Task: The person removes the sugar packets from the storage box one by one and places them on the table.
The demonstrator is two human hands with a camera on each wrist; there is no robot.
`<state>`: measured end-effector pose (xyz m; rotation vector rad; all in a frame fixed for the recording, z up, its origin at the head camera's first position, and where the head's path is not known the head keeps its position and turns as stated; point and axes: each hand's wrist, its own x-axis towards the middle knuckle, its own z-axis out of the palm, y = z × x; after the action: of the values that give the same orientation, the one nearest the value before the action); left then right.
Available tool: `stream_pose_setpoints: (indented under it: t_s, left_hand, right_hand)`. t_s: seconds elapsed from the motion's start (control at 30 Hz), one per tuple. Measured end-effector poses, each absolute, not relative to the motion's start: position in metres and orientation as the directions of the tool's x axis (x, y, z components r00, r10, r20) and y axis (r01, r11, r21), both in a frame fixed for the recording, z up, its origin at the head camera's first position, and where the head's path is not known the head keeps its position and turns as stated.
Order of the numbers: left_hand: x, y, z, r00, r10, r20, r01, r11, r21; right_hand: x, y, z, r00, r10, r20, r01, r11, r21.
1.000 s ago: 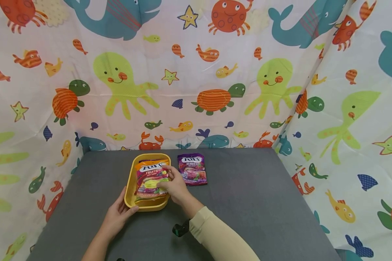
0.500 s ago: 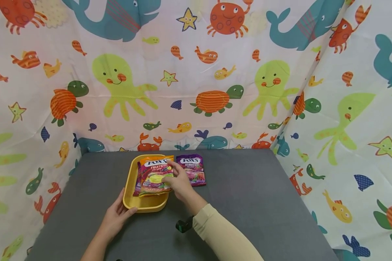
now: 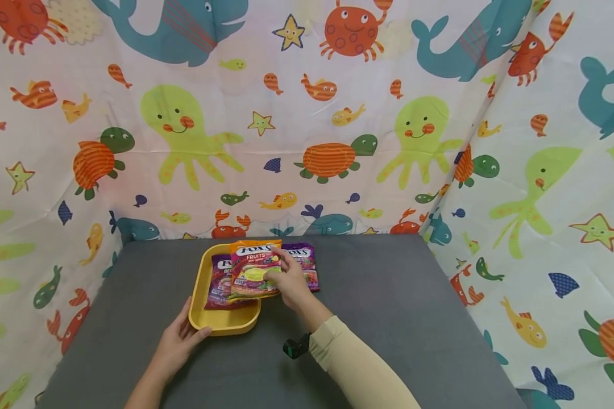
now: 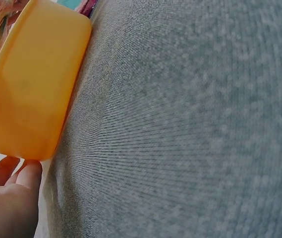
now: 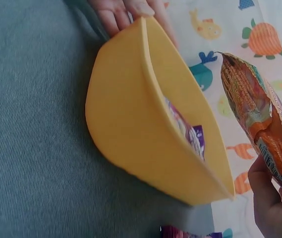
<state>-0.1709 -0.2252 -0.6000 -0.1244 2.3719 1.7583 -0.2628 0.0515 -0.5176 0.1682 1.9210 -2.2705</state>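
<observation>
- Pinching the fruits bag (image 3: 256,272) at its right edge in the right hand (image 3: 293,282), with the thumb and a fingertip showing on the front face and closed down to about the bag's thickness; cannot tell how the hidden fingers lie.
- Holding it up with the orange top uppermost and the front readable as "Fox's Fruits".
- Placing it, in the head view, across the right side of the yellow tub (image 3: 227,322), partly over the inside and partly past the wall; apart from the rim in the right wrist view.
- Gripping the tub at its near left corner in the left hand (image 3: 178,342), with the thumb at the near rim and the fingers (image 4: 29,176) bent against the outside wall, parted only as wide as that corner.
- Showing a purple bag (image 3: 219,288) inside the tub, partly hidden behind the fruits bag.
- Showing also a second purple bag (image 3: 309,271) on the grey counter (image 3: 384,309), to the right of the tub, partly covered by the fruits bag and right hand.
- Wearing a cream sleeve (image 3: 365,363) on the right arm, with a black device (image 3: 295,346) beside the wrist.
- Backed by a white cloth (image 3: 286,196) printed with sea animals.
</observation>
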Motion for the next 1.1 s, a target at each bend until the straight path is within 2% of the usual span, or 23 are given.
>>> stream_pose_setpoints:
  t_s: [1.1]
  left_hand:
    - [-0.172, -0.224, -0.599, -0.972, 0.019, -0.236, -0.217, 0.323, 0.921]
  right_hand:
    - [-0.286, 0.116, -0.514, -0.986, 0.033, -0.161, 0.157, -0.108, -0.982]
